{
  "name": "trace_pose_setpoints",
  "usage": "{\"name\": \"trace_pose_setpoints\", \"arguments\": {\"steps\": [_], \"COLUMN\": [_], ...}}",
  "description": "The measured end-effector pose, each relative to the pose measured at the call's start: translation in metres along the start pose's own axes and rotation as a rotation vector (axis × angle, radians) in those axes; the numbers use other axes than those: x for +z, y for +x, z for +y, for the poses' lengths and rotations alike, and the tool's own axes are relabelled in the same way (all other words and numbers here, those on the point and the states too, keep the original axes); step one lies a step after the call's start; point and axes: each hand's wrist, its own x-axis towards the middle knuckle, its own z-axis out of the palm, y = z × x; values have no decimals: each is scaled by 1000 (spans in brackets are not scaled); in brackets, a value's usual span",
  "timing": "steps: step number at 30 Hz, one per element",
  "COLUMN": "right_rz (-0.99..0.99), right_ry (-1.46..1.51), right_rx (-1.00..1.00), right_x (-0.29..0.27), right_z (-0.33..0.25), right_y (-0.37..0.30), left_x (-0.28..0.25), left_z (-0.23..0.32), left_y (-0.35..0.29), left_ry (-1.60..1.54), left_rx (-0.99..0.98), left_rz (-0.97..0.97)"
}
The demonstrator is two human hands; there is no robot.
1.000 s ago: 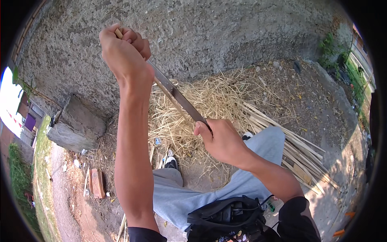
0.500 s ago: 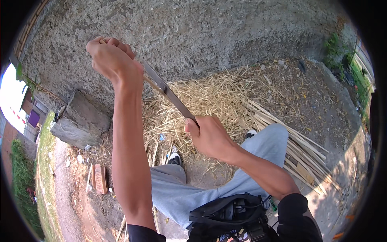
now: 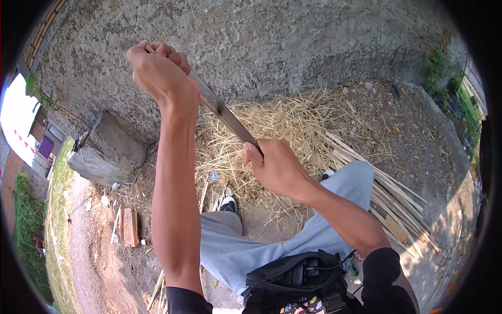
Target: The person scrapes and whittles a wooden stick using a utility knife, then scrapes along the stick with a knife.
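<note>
My right hand [image 3: 278,166] is closed around the handle of a long knife [image 3: 230,118], whose dark metal blade slants up and left toward my other hand. My left hand [image 3: 161,65] is raised higher and clenched in a fist round a thin bamboo strip [image 3: 149,48]; a pale end pokes out above the fingers. The strip seems to run along the lower edge of the blade, and its far end is hidden. Below the blade lies a broad heap of pale shavings [image 3: 277,118] at the foot of the wall.
A rough grey wall [image 3: 293,42] rises ahead. A concrete block [image 3: 107,152] stands at left, with a reddish brick [image 3: 128,227] nearer. Long split bamboo strips [image 3: 389,193] lie to the right of my knee. A black bag [image 3: 298,277] rests at my lap.
Both hands have shifted a little to the right and slightly upward, the left more than the right. The knife blade has moved along with them, still against the strip.
</note>
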Motion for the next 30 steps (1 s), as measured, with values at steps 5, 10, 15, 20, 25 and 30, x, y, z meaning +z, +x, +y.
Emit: {"name": "trace_pose_setpoints", "arguments": {"steps": [5, 10, 15, 20, 25, 30], "right_rz": [82, 175, 99, 146, 86, 138], "right_ry": [1, 33, 20, -46, 17, 1], "right_rx": [-20, -148, -144, -132, -50, -269], "right_x": [6, 9, -7, 19, 17, 3], "right_z": [15, 4, -4, 47, 24, 16], "right_y": [4, -4, 7, 7, -2, 11], "left_x": [13, 10, 6, 21, 15, -2], "left_z": [-1, 2, 1, 0, 4, -5], "left_y": [-1, -6, -3, -5, -11, 3], "left_ry": [31, -18, -8, 0, -20, 17], "left_rx": [43, 5, 11, 14, 7, -4], "left_rz": [-27, -38, 13, -62, -34, 2]}}
